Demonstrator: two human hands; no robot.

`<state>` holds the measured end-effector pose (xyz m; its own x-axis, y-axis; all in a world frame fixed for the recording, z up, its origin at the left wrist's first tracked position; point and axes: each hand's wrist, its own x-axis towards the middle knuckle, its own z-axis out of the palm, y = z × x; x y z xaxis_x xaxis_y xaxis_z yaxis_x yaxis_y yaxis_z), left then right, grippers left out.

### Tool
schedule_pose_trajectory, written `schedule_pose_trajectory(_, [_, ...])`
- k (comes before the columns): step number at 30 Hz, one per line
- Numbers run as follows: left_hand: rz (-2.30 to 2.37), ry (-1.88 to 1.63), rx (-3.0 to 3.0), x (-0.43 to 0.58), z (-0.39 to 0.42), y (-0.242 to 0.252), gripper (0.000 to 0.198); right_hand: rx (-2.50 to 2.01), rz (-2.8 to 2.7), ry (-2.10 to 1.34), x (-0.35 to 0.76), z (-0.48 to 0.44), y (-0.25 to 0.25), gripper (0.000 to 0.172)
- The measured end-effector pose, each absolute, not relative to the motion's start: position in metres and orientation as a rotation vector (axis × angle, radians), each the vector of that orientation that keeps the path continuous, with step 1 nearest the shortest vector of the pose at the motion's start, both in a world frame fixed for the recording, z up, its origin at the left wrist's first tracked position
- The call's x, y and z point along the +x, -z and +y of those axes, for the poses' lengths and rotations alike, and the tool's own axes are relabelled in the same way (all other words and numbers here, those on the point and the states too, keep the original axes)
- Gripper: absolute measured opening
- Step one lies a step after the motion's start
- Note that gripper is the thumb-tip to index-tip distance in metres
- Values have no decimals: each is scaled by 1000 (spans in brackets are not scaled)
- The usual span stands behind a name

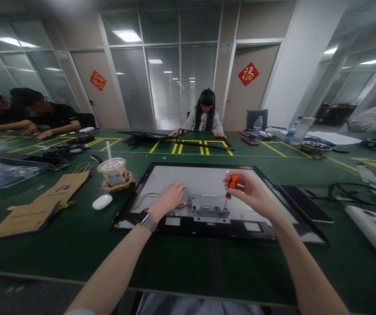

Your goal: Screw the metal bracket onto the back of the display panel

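Note:
My right hand (252, 192) grips an orange and black screwdriver (232, 182) by its handle. The shaft points down to the right end of a small metal box (209, 203) with ports along its near side. Whether the tip sits in a screw cannot be made out. That box stands on a flat monitor panel (204, 176), lying with its pale grey back up inside a black frame. To the left of the box, my left hand (170, 199) lies on the panel with its fingers stretched out, close to some thin wires (146, 197).
Left of the panel are a drink cup (114, 170), a white mouse (102, 201) and a paper bag (43, 203). A phone (306, 203) and a white device (371, 232) lie at the right. Across the table a person (205, 116) holds a black frame (204, 144).

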<state>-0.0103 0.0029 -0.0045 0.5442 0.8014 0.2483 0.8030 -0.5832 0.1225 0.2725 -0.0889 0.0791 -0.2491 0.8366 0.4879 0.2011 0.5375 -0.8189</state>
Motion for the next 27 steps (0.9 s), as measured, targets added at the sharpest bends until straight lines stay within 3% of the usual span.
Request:
schedule_pose_trajectory(4, [-1435, 450, -2750, -10, 3, 5, 38, -968, -1718, -656, 274, -86, -79, 33])
schedule_pose_trajectory(8, [-1431, 442, -2748, -11, 3, 5, 39, -879, -1735, -773, 273, -92, -84, 40])
schedule_pose_trajectory(12, [-1426, 445, -2744, -11, 3, 6, 38, -812, -1778, -832, 271, -95, -85, 33])
schedule_pose_trajectory(19, [-1413, 460, -2750, -11, 2, 5, 38, -937, -1737, -730, 274, -88, -80, 34])
schedule_pose_trajectory(23, [-1418, 443, -2745, -11, 2, 5, 38, -856, -1736, -820, 274, -91, -82, 39])
schedule_pose_trajectory(27, [-1406, 436, -2746, -11, 2, 5, 38, -834, -1781, -861, 273, -95, -85, 34])
